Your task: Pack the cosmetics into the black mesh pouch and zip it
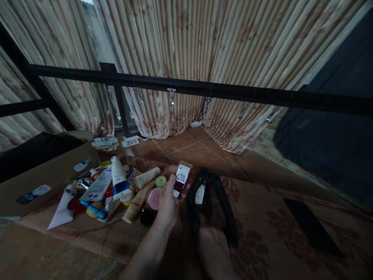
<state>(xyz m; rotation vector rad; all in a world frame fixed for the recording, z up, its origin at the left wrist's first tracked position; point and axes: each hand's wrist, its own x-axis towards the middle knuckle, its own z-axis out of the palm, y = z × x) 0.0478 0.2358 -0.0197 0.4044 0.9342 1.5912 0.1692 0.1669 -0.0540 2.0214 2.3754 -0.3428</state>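
My left hand (169, 204) is closed round a small flat item (183, 177) with a white printed label, a brownish top edge and a dark red lower part. Just right of it, my right hand (211, 237) grips the near side of an open black pouch (225, 208); some of its fingers are hidden. Inside the pouch a white item (200, 194) shows. Close to my left wrist lie a round pink jar (154, 198), a beige tube (135, 206) and a small green-lidded jar (161, 181).
Left of my hands is a heap of cosmetics, with a white and blue tube (119, 179) on top. A cardboard box (55, 175) stands behind it. A dark flat slab (313, 227) lies on the patterned cloth at right. A black rail (186, 83) crosses before the curtains (180, 39).
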